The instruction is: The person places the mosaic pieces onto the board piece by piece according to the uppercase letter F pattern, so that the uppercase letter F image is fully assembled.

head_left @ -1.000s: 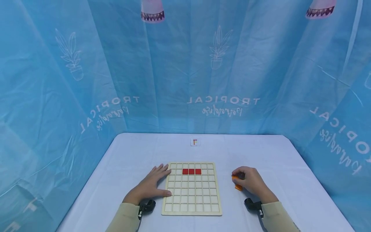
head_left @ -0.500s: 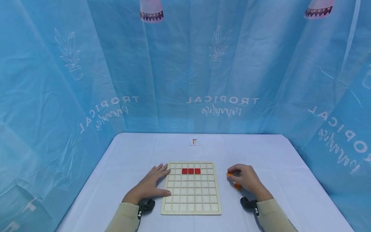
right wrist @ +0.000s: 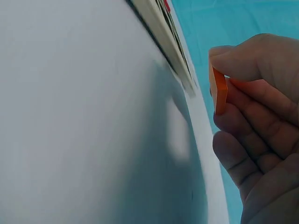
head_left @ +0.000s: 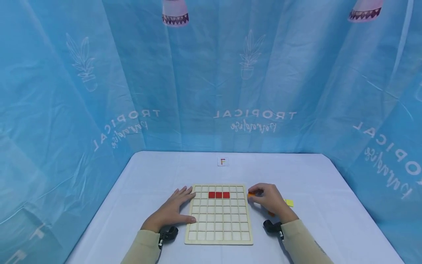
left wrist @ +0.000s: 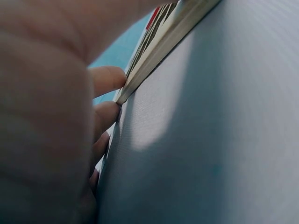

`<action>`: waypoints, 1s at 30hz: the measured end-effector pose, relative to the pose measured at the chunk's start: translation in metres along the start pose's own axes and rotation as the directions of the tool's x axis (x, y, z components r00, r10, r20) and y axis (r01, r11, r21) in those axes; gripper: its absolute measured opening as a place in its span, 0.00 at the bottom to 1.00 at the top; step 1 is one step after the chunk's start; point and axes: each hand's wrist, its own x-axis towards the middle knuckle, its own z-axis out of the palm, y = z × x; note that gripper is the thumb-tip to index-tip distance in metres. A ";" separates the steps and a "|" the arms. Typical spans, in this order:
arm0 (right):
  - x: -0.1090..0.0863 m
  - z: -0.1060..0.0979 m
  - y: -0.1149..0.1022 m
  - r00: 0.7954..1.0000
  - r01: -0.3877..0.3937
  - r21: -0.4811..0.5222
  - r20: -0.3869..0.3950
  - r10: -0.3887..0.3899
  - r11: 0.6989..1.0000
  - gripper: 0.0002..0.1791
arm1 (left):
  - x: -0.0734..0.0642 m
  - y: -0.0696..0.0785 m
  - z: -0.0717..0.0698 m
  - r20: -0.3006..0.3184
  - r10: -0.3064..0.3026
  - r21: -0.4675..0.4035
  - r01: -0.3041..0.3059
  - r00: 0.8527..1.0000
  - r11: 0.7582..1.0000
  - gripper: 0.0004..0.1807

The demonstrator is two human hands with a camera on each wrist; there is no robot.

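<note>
The right hand [head_left: 271,198] pinches an orange tile [right wrist: 220,91] between thumb and fingers, just beside the right edge of the grid board [head_left: 219,217]. The left hand [head_left: 169,209], fingers spread and nearly straight, rests on the board's left edge. Tabletop [head_left: 313,183] stretches from the board's far edge to a small card [head_left: 223,161]. The right wrist partly hides a yellow piece [head_left: 289,203]; what seems another orange piece [head_left: 271,213] barely shows beneath that hand.

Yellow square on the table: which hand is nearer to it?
Right. The right hand is close beside the yellow square, on its left in the head view; the left hand is across the board, touching its left edge.
</note>
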 end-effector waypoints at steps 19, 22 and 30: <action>0.031 0.042 -0.062 0.933 0.303 0.070 0.180 -0.311 0.950 0.09 | 0.004 -0.002 0.000 -0.004 0.012 0.018 -0.012 1.000 1.000 0.60; 0.030 0.053 -0.071 0.921 0.311 0.071 0.222 -0.319 0.948 0.10 | 0.003 -0.004 0.001 -0.004 0.016 0.022 -0.016 1.000 1.000 0.60; 0.032 0.080 -0.086 0.895 0.348 0.035 0.286 -0.343 0.937 0.09 | 0.002 -0.003 0.001 0.007 0.012 0.019 -0.012 1.000 1.000 0.60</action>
